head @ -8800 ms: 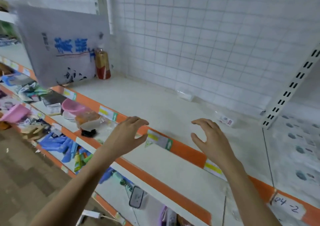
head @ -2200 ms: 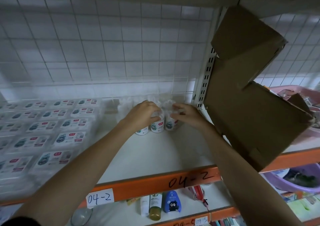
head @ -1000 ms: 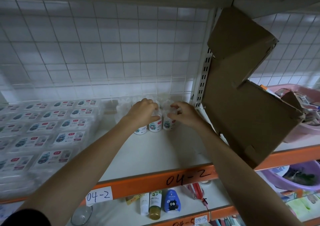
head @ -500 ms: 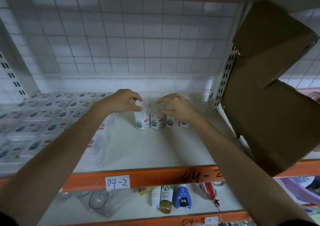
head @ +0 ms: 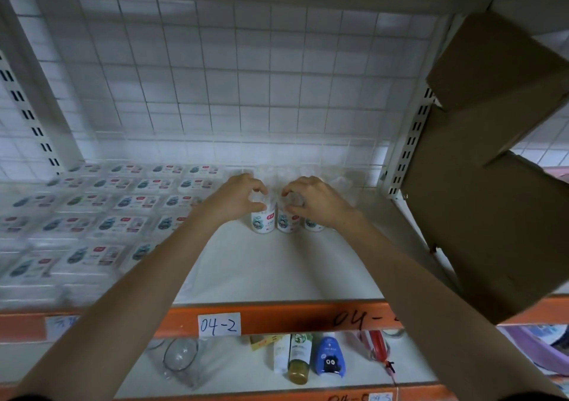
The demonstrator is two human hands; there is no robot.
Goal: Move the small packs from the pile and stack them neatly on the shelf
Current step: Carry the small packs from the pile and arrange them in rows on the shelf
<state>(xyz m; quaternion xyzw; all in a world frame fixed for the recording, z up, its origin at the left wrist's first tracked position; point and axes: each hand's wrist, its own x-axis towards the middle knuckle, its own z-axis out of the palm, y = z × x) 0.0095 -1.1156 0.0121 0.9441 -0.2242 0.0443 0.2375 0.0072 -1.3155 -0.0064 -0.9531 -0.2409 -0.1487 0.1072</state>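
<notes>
Small clear packs with white printed labels stand upright in a short row at the back of the white shelf [head: 264, 274]. My left hand [head: 237, 199] curls its fingers and thumb round the top of the leftmost pack [head: 262, 220]. My right hand [head: 314, 200] grips the top of the pack beside it [head: 286, 222]. A third pack [head: 313, 224] peeks out under my right wrist. More clear packs stand behind them against the wire grid, partly hidden. Flat labelled packs [head: 101, 216] lie in neat rows over the left part of the shelf.
A brown cardboard box [head: 498, 185] with open flaps sits tilted at the right end of the shelf. The orange shelf edge [head: 277, 319] carries a "04-2" tag. On the lower shelf lie tubes and bottles [head: 308, 357] and a clear bowl [head: 180, 359].
A second ago both hands held packs closer to the right upright. The view has swung left and both hands now grip the tops of the two leftmost upright packs.
</notes>
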